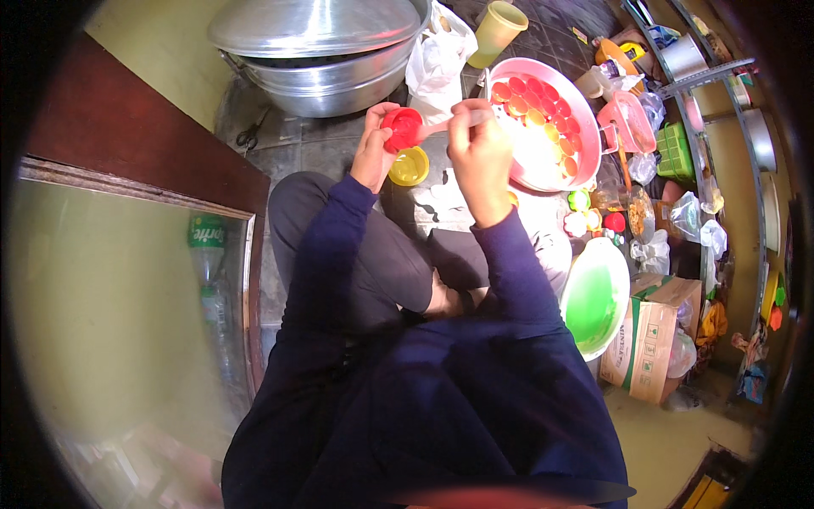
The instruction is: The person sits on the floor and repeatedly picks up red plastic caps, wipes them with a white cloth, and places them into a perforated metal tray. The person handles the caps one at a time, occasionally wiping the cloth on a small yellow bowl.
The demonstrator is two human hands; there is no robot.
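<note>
My left hand [373, 146] grips a small red cup [402, 130], its opening turned toward my right hand. In my right hand [481, 157] is a slim, pale tool [435, 129], brush- or spatula-like, whose tip reaches the cup's rim; its exact kind is unclear. Just below the red cup stands a yellow cup [409, 167] on the floor, between my hands and my bent leg. To the right of my right hand, a round pink tray [585, 109] holds several small red and orange-yellow cups [543, 100]; strong light washes out its near part.
A large lidded aluminium pot [326, 85] stands far left, beside a white plastic bag [441, 64] and a yellowish container [498, 34]. On the right are a basin with a green inside [595, 297], a cardboard box [649, 339], a pink basket [627, 123] and metal shelving [704, 85].
</note>
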